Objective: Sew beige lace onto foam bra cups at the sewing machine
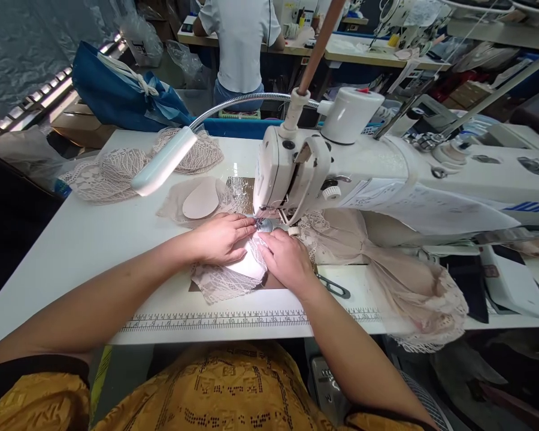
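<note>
My left hand [220, 238] lies flat on a beige lace piece [227, 278], fingers stretched toward the presser foot [266, 225] of the white sewing machine [341, 167]. My right hand [287, 257] presses on the same lace piece just right of the needle, fingers curled and pinching its edge. The fabric is lit brightly between both hands. Both hands nearly touch at the needle area.
A gooseneck lamp [164, 161] hangs over the table [85, 239]. Lace cups [117, 170] and a beige pad [200, 200] lie behind. More beige lace fabric [408, 287] bunches at the right. Scissors [335, 287] rest by my right wrist. A person [242, 42] stands at the far bench.
</note>
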Demonstrator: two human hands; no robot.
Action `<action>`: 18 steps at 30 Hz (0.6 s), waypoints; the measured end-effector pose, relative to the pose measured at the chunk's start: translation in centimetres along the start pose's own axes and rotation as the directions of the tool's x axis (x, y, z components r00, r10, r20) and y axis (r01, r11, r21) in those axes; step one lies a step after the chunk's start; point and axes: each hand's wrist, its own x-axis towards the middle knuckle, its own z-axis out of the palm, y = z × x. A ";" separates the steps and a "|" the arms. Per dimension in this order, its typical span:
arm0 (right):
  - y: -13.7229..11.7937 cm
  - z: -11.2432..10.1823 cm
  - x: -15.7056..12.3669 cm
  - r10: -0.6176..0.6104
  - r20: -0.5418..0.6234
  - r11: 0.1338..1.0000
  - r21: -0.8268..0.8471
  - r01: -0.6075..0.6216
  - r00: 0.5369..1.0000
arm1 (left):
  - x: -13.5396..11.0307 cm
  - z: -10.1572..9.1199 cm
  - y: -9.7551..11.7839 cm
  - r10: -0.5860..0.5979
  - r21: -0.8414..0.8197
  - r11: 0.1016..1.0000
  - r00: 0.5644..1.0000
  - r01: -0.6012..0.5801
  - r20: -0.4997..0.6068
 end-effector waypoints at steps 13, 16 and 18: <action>1.1 0.5 -0.9 -0.004 -0.125 0.983 0.183 0.027 0.992 | -0.8 0.6 1.3 0.083 -0.021 0.996 0.971 -0.090 -0.225; 1.1 0.6 -0.9 -0.054 -0.163 0.977 0.194 0.086 0.985 | -0.8 1.6 1.7 0.043 -0.034 0.998 0.962 -0.054 -0.269; 1.0 0.6 -0.8 -0.102 -0.161 0.976 0.175 0.130 0.982 | -0.8 2.1 1.8 0.025 -0.044 0.998 0.957 -0.040 -0.290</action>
